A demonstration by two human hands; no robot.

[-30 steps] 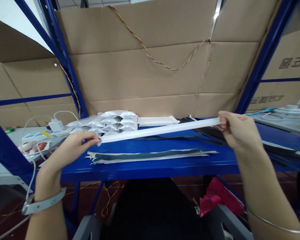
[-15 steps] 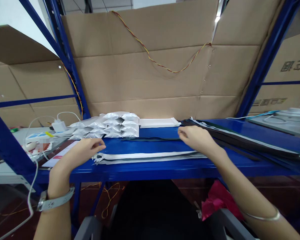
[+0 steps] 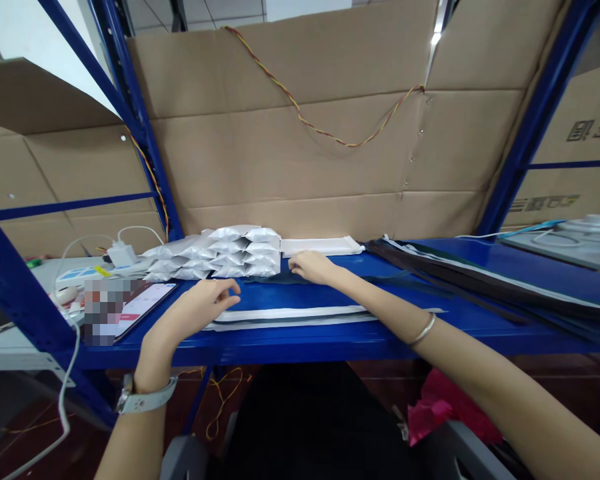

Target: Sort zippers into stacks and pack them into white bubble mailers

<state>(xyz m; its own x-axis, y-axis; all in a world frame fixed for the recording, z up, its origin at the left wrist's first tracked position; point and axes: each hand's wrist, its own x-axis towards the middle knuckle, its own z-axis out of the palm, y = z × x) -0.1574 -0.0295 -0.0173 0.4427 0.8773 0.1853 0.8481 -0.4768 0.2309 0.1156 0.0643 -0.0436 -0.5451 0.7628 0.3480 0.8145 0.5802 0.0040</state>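
A stack of long flat white and dark strips (image 3: 300, 314) lies along the front of the blue shelf (image 3: 330, 340). My left hand (image 3: 200, 307) rests on the left end of this stack, fingers loosely curled over it. My right hand (image 3: 311, 266) reaches across to the back of the shelf, fingers down on a dark strip (image 3: 275, 280) just in front of the pile of silver foil pouches (image 3: 220, 253). A flat white packet (image 3: 320, 245) lies just behind my right hand.
More long dark strips (image 3: 480, 277) lie stacked on the right of the shelf. A phone (image 3: 143, 300) lies at the left, with a power strip and white charger (image 3: 120, 253) behind it. Cardboard (image 3: 300, 153) backs the shelf; blue uprights stand left and right.
The long white strip I held up with both hands now lies on the front stack. My right hand let go and moved left to the back, near the foil pouches.
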